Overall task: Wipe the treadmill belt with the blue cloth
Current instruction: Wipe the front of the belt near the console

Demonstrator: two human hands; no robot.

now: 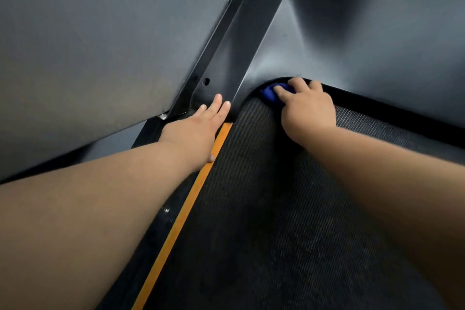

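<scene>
Right hand (308, 108) pressing the blue cloth (273, 92) into the front corner of the treadmill belt (264, 209).

The right hand's fingers curl down over the bunched cloth, gripping it against the belt; only a small blue wad shows past the fingertips, tucked where the belt runs under the curved edge of the dark motor cover (352, 33). Away from that grip, across the belt's textured dark surface, the left hand (198, 128) lies flat and open with fingers stretched forward, holding nothing, its palm on the black side rail (151, 246) and its thumb touching the orange stripe (186, 211) that borders the belt. Beyond its fingertips a black upright post (226, 45) rises, with a grey panel (88, 45) further out.
</scene>
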